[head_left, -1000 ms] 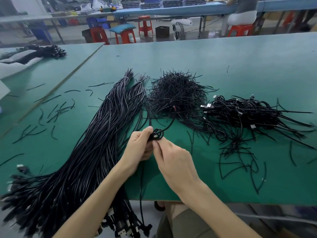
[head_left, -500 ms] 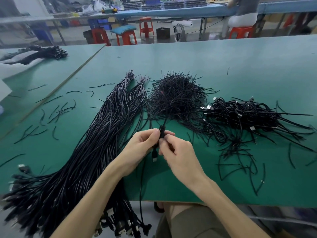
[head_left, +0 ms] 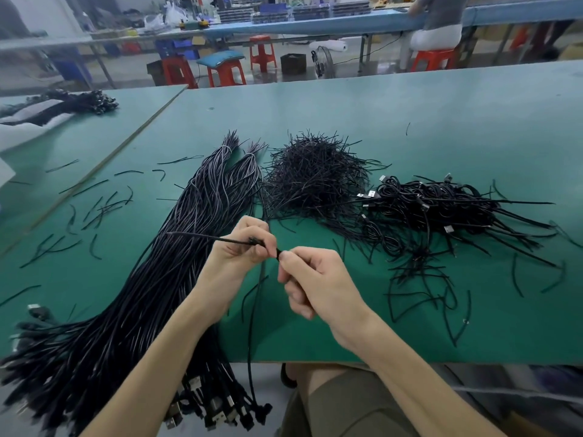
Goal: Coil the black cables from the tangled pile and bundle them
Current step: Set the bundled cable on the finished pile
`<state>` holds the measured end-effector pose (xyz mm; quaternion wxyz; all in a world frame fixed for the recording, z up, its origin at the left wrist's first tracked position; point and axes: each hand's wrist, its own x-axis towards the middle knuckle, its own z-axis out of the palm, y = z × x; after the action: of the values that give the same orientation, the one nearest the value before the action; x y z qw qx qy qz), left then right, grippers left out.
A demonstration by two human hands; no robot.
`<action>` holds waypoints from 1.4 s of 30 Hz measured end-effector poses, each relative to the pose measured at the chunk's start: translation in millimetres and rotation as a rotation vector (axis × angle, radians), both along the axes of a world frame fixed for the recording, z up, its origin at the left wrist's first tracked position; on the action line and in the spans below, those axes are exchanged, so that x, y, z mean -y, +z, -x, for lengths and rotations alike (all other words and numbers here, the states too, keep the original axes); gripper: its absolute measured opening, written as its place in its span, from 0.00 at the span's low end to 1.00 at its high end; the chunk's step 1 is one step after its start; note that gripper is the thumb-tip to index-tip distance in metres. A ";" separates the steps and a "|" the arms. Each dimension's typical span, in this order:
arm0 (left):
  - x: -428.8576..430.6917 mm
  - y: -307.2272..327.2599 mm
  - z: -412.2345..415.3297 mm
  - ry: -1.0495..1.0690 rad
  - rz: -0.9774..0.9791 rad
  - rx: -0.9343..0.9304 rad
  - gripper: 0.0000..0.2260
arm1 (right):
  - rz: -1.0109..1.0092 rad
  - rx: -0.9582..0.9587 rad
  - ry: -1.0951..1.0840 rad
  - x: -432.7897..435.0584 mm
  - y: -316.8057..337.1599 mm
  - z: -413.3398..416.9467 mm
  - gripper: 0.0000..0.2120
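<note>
A long sheaf of straight black cables (head_left: 151, 279) runs from the table's middle down over the front left edge. My left hand (head_left: 235, 250) pinches a thin black tie (head_left: 202, 237) whose free end sticks out to the left. My right hand (head_left: 310, 279) grips the small coiled cable (head_left: 279, 253) at the tie's other end, mostly hidden in the fist. One strand of that cable (head_left: 252, 335) hangs down past the table edge. A heap of short black ties (head_left: 315, 178) lies behind my hands. Bundled cables (head_left: 441, 209) are piled to the right.
Loose tie offcuts (head_left: 94, 209) are scattered on the green table (head_left: 410, 121) at left and right. A second green table (head_left: 79, 134) at left holds more cable bundles (head_left: 79, 102). Red stools (head_left: 227, 74) and a seated person (head_left: 438, 23) are beyond.
My hands have drawn apart sideways. The tie that stood upright between my fingers now points out to the left, pulled tight around the small coil. The coil seen a second ago is hidden in my right fist.
</note>
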<state>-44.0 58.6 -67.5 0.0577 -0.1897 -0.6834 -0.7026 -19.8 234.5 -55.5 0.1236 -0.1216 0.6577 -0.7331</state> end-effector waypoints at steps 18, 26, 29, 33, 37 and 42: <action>18.2 24.7 -9.5 -0.318 -0.024 0.167 0.14 | 0.162 -0.084 0.021 -11.1 6.4 0.0 0.19; 12.5 29.7 -0.5 -0.298 0.197 0.423 0.29 | 0.086 -0.149 0.056 -10.8 -0.1 -1.7 0.19; 10.0 29.6 0.2 -0.433 0.357 0.559 0.38 | 0.039 -0.185 0.062 -10.4 -4.3 0.4 0.17; 7.8 27.6 -2.6 -0.424 0.311 0.492 0.21 | -0.066 -0.212 0.059 -12.8 -10.3 1.1 0.17; 10.9 26.7 -3.9 -0.337 0.371 0.380 0.15 | -0.119 -0.198 0.076 -18.5 -11.8 2.0 0.17; 5.5 28.1 -5.0 -0.219 0.419 0.135 0.08 | -0.058 -0.130 0.119 -20.6 -5.6 2.1 0.18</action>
<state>-39.0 53.1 -39.5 -0.1050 -0.2230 -0.7918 -0.5588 -21.9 255.1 -61.1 0.1275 -0.2040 0.6770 -0.6955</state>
